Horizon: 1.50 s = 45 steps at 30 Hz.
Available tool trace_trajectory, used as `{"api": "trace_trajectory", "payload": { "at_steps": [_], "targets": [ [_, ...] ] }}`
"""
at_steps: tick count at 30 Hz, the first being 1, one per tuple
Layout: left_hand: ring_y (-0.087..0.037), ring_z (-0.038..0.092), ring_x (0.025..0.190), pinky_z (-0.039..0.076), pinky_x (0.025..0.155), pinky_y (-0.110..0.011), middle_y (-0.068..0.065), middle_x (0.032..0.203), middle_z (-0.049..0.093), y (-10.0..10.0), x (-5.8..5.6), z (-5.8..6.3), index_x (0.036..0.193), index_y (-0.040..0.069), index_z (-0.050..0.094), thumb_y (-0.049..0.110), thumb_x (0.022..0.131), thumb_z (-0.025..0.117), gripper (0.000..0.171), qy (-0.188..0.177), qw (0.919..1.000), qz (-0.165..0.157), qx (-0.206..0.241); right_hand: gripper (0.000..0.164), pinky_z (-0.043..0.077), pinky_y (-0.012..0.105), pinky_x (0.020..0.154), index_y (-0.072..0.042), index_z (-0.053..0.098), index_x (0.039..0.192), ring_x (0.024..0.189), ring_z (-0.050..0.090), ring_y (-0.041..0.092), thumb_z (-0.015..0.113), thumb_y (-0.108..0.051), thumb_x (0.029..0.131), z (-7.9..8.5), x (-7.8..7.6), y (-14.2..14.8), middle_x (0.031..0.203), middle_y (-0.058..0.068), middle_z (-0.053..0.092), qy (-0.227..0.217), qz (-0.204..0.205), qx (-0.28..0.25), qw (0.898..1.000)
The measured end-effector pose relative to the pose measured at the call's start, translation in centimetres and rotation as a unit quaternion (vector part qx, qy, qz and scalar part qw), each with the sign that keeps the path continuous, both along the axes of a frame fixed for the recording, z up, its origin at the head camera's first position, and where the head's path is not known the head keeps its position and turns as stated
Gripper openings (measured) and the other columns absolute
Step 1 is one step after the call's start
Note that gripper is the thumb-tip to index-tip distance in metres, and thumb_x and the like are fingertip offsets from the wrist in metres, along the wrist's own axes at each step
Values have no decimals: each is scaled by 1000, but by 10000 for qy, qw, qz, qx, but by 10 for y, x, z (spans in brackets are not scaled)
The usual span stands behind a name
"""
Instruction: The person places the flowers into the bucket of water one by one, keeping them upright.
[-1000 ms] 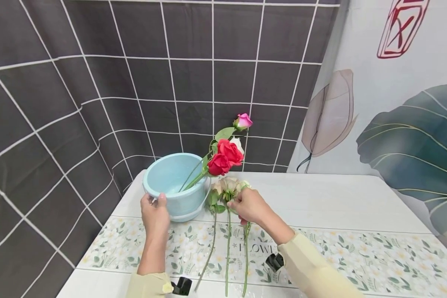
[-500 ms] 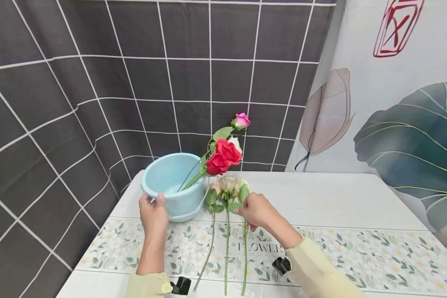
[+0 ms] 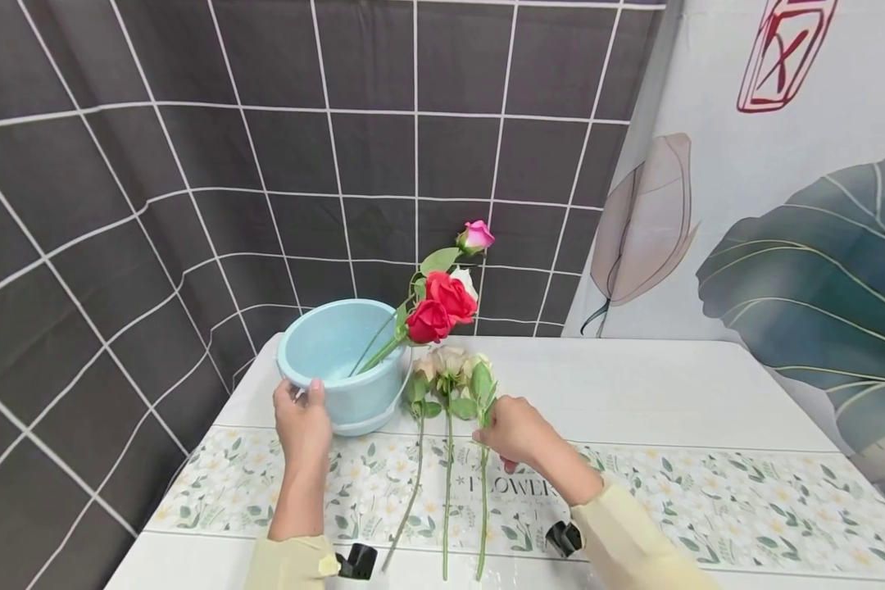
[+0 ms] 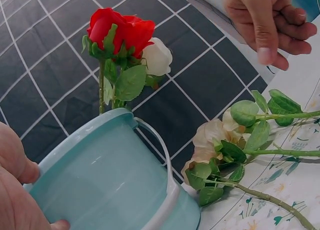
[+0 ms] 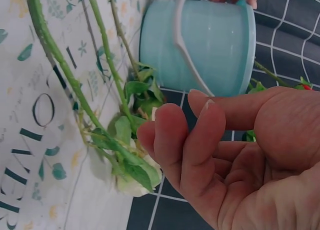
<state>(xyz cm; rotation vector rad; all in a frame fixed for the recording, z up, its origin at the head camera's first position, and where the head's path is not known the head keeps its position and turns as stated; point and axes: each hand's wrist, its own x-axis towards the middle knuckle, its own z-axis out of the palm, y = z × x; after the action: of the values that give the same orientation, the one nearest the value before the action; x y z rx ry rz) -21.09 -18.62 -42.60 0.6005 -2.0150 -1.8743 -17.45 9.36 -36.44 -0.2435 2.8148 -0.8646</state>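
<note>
My left hand (image 3: 304,434) grips the near rim of a light blue bucket (image 3: 363,403). Two red roses (image 3: 442,307), a white rose (image 3: 466,283) and a pink rose (image 3: 476,235) lean out over its right side. Beside the bucket, three pale roses (image 3: 451,360) lie on the table, their stems (image 3: 447,492) toward me. My right hand (image 3: 516,430) is above the rightmost stem, overlapping it in the head view. In the right wrist view its fingers (image 5: 202,140) are loosely curled with nothing between them.
A white tablecloth with a flower-print band (image 3: 671,492) covers the table. Dark grid-patterned cloth (image 3: 369,147) hangs behind and on the left. A pale curtain with printed leaves (image 3: 819,270) hangs at the right. The bucket has a white handle (image 4: 167,185).
My right hand has drawn back from the pale rose heads, down and to the right, uncovering green leaves. The left hand stays on the bucket, and the leaning roses keep their place.
</note>
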Motion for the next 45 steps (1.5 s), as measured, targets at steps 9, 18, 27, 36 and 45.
{"api": "trace_trajectory", "payload": {
  "at_steps": [9, 18, 27, 36, 45],
  "targets": [
    [-23, 21, 131, 24, 106, -42, 0, 146, 15, 3, 1, 5, 139, 33, 10, 58, 82, 36, 67, 65, 10000, 46, -57, 26, 46, 24, 36, -4, 59, 61, 34, 52, 15, 66, -21, 79, -8, 7, 2, 49, 9, 55, -303, -69, 25, 9995],
    [-22, 20, 131, 23, 106, -43, 3, 146, 15, 2, 2, 3, 137, 36, 11, 59, 81, 36, 66, -97, 9999, 85, 84, 21, 43, 24, 33, -4, 61, 65, 29, 49, 15, 68, -20, 77, -18, 14, 1, 36, 4, 49, -393, 124, 115, 9991],
    [-16, 22, 131, 24, 107, -37, 8, 145, 16, -3, -6, -10, 136, 40, 10, 62, 79, 37, 66, -87, 9999, 97, 102, 23, 36, 19, 29, -2, 58, 62, 28, 50, 16, 69, -18, 75, -23, 17, 0, 35, 5, 49, -435, 197, 130, 9988],
    [-22, 20, 131, 24, 107, -41, 4, 146, 13, -11, -19, -28, 137, 37, 9, 61, 80, 36, 67, 182, 9998, 26, -72, 21, 47, 24, 35, -1, 59, 65, 27, 47, 14, 71, -16, 73, -28, 20, -2, 35, 5, 48, -602, 154, 107, 9980],
    [-27, 19, 131, 22, 107, -44, -5, 146, 13, 10, 15, 23, 140, 26, 10, 52, 86, 36, 65, 80, 9999, 51, 118, 26, 45, 22, 34, -4, 55, 57, 27, 48, 14, 73, -15, 71, -34, 21, -5, 36, 7, 50, -541, 204, 294, 9979]
  ]
}}
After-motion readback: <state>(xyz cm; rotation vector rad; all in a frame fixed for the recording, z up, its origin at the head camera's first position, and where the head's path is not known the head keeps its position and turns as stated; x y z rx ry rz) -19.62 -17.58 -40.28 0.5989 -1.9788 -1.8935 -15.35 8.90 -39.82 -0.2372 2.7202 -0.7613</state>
